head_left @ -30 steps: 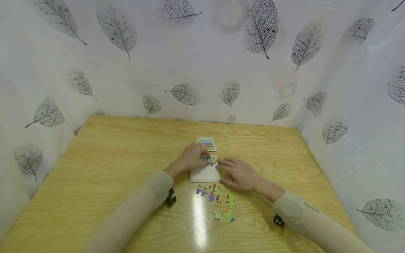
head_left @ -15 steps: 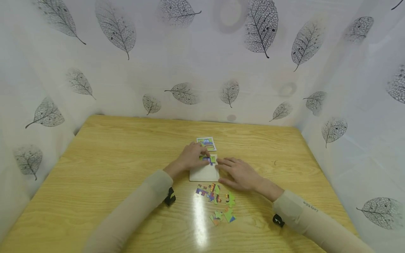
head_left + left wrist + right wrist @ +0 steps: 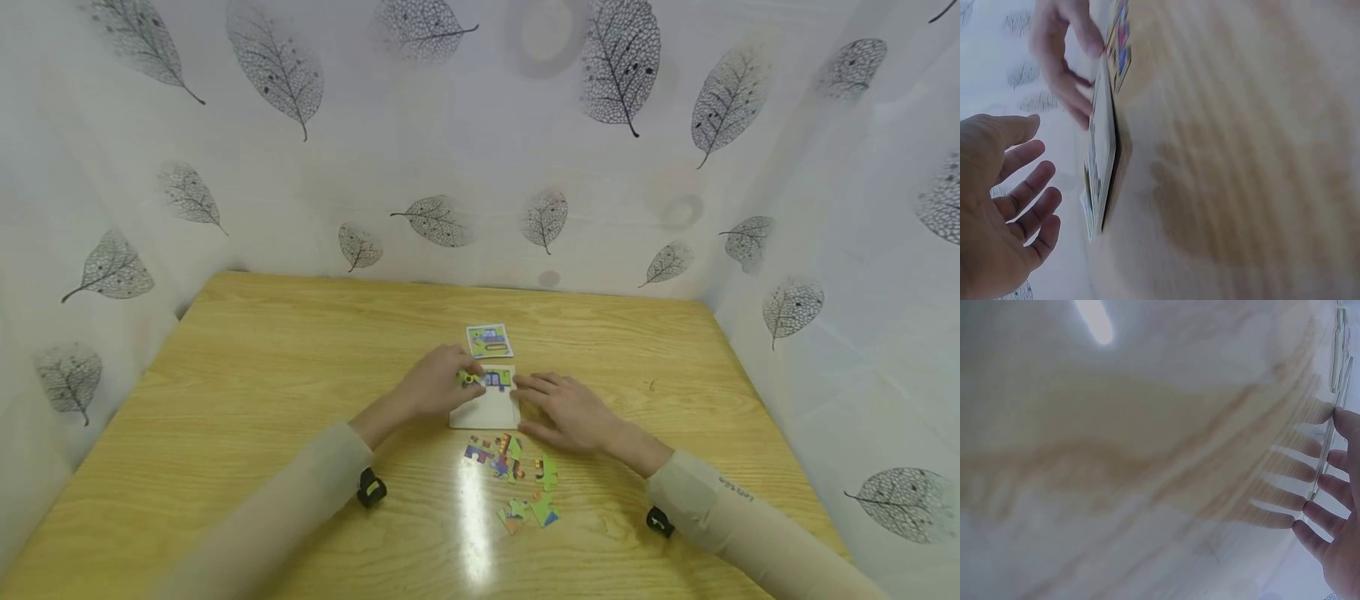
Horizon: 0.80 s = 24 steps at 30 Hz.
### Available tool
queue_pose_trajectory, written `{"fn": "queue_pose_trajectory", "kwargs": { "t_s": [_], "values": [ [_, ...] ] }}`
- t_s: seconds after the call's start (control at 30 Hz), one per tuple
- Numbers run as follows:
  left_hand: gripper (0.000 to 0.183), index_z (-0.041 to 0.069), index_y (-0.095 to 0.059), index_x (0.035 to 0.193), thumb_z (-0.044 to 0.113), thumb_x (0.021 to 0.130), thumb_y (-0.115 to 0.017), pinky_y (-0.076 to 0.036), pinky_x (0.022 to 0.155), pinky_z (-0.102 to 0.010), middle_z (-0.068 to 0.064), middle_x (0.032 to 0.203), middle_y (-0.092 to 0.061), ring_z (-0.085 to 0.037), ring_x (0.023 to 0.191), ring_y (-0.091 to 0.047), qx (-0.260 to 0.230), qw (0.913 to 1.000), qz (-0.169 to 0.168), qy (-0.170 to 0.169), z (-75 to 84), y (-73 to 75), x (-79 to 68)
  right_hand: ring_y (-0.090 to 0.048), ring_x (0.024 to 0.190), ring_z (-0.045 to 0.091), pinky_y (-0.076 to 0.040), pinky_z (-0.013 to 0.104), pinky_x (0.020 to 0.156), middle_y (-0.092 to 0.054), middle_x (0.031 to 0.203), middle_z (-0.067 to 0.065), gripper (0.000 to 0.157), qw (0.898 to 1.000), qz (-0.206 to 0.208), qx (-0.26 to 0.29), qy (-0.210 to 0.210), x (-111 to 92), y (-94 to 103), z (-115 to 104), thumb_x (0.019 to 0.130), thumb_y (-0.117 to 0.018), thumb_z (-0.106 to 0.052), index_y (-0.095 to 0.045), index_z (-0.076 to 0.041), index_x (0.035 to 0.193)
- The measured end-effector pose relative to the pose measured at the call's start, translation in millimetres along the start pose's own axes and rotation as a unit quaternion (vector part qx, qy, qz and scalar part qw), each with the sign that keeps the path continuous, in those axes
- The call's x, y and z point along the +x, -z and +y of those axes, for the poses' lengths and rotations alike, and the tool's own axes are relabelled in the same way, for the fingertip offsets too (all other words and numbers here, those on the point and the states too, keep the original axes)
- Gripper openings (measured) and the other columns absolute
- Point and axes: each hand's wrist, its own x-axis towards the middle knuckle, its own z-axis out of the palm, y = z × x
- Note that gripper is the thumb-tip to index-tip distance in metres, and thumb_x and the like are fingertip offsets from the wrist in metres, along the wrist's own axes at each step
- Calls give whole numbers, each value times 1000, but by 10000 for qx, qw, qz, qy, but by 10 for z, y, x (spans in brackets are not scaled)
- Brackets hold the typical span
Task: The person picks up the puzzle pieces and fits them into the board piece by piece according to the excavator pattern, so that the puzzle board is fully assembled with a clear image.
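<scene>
Partly, left hand (image 3: 438,383) hides board (image 3: 483,412); card (image 3: 490,341) beyond, loose pieces (image 3: 501,468) nearer.

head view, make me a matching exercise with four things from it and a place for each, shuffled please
Things
1. picture card
2. loose puzzle pieces
3. left hand
4. right hand

Places
A. at the right edge of the white board
B. just beyond the white board's far edge
C. on the table, on the wearer's side of the white board
D. at the left side of the white board

Right pairs: 1-B, 2-C, 3-D, 4-A
</scene>
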Motion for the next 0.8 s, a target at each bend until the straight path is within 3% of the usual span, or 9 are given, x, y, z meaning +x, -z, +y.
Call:
{"fn": "queue_pose_trajectory", "kwargs": {
  "t_s": [0.2, 0.27, 0.37, 0.5, 0.6, 0.8],
  "values": [
    [23, 12, -77, 111, 29, 96, -76, -57, 90, -33, -2, 105, -77, -17, 97, -68, 348, 9956, -92, -865, 213, -118, -384, -55, 143, 38, -47, 58, 117, -54, 160, 11, 54, 10000, 27, -36, 3, -4, 10, -6, 103, -63, -45, -60, -14, 148],
    [22, 13, -77, 109, 31, 97, -75, -55, 82, -26, 0, 101, -75, -13, 90, -65, 325, 9943, -229, -992, 315, -174, -497, -54, 144, 38, -46, 58, 118, -53, 161, 10, 55, 10000, -4, -19, -35, -3, 6, -6, 103, -63, -46, -60, -15, 148],
    [18, 16, -77, 107, 30, 97, -74, -50, 76, -18, 3, 97, -72, -7, 85, -59, 117, 9938, -471, -1003, 440, -259, -621, -54, 145, 38, -45, 58, 119, -53, 161, 10, 55, 10000, -14, 8, -72, -8, -6, -4, 103, -63, -46, -59, -15, 148],
    [19, 18, -75, 109, 33, 97, -73, -53, 84, -19, 8, 101, -70, -3, 92, -59, 9, 9925, -846, -886, 560, -360, -753, -53, 146, 38, -44, 59, 119, -51, 162, 9, 55, 9999, -62, 28, -125, -15, -18, -6, 104, -62, -47, -59, -15, 149],
    [25, 19, -74, 112, 38, 98, -72, -55, 94, -22, 9, 107, -70, -3, 100, -61, 303, 9898, -999, -966, 640, -424, -840, -52, 146, 37, -44, 58, 120, -51, 163, 9, 55, 9998, -87, 37, -145, -10, -23, -4, 104, -61, -47, -58, -16, 149],
    [33, 20, -73, 109, 51, 98, -67, -56, 95, -26, 7, 111, -69, -9, 105, -65, 1058, 9815, -949, -1283, 747, -525, -927, -52, 147, 37, -44, 57, 120, -51, 163, 9, 54, 9999, -79, 23, -135, -4, -20, 4, 104, -61, -46, -58, -16, 149]
  ]
}}
